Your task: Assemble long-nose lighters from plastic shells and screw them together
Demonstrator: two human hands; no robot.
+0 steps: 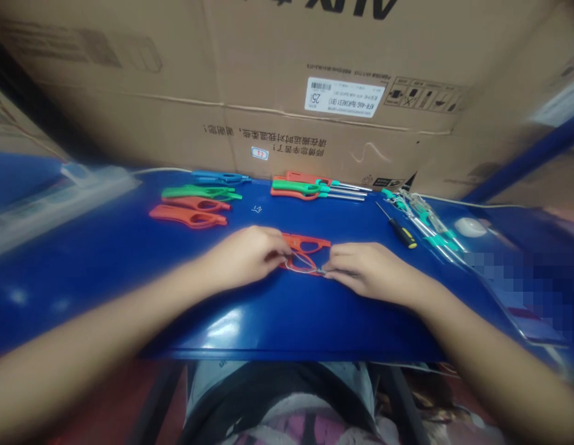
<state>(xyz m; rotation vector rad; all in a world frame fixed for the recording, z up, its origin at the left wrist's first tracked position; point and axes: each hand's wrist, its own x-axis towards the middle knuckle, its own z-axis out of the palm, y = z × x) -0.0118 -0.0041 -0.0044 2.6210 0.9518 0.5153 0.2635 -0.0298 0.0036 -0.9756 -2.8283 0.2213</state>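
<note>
An orange plastic handle shell [309,244] lies flat on the blue table [129,259] in front of me. My left hand [249,254] is closed on its left end, fingers pinched at the shell. My right hand [365,269] is closed at its right end, pinching a thin metal piece [309,267] that runs along the shell's lower edge. Both hands rest on the table.
Loose orange, green and blue shells [194,204] lie at the back left. Assembled tools with metal rods [314,186] sit at the back middle. A yellow-black screwdriver [400,230] and teal-tipped metal parts [426,222] lie to the right. A large cardboard box [287,86] walls the back.
</note>
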